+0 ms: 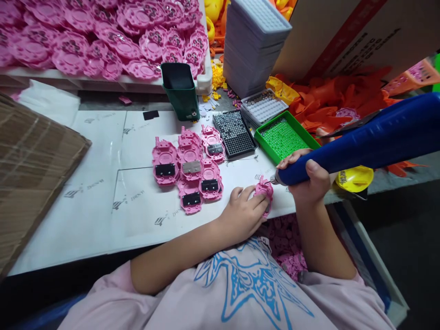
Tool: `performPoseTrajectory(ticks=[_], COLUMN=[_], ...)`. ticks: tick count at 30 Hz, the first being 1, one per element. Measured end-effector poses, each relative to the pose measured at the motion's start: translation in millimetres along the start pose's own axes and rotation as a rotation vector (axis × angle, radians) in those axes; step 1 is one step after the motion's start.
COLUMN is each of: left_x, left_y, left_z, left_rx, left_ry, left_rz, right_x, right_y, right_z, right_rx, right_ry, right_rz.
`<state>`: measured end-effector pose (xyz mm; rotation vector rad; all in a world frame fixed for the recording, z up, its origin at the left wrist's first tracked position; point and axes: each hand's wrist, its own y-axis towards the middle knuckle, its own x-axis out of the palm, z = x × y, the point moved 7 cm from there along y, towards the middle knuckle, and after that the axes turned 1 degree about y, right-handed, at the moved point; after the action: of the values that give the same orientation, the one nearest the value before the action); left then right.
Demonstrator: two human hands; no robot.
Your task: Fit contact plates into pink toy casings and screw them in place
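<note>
My right hand (311, 178) is wrapped round a blue electric screwdriver (364, 142), its bit pointing left and down. The bit's tip meets the upper part of a small pink plastic casing (264, 187) at the table's front edge. My left hand (245, 208) presses that casing, fingers closed over its lower part and hiding much of it. Left of my hands lie several more pink casings (165, 153), most with a black plate fixed by screws; one has a grey plate (191, 167).
Behind are a black screw tray (235, 149), a green tray (263, 141), a dark green bin (182, 98) and a stack of grey trays (252, 50). Pink parts fill a white crate (103, 81). A cardboard box (37, 169) stands left, orange parts (316, 98) right.
</note>
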<state>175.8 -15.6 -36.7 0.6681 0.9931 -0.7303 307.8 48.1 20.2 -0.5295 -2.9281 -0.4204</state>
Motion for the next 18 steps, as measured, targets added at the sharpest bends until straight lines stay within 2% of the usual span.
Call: performPoseTrajectory(ticks=[13,18], left_x=[1.0,1.3], left_y=[1.2,-1.1], left_z=[0.9,1.4], left_rx=[0.002,0.012], left_ry=[0.019,0.030], left_rz=[-0.002,-0.013], right_x=[15.2,15.8], right_y=[0.6,0.4], right_z=[7.2,-0.5], right_rx=[-0.022,-0.025], right_ry=[0.093,0.108], right_rz=[-0.168,-0.131])
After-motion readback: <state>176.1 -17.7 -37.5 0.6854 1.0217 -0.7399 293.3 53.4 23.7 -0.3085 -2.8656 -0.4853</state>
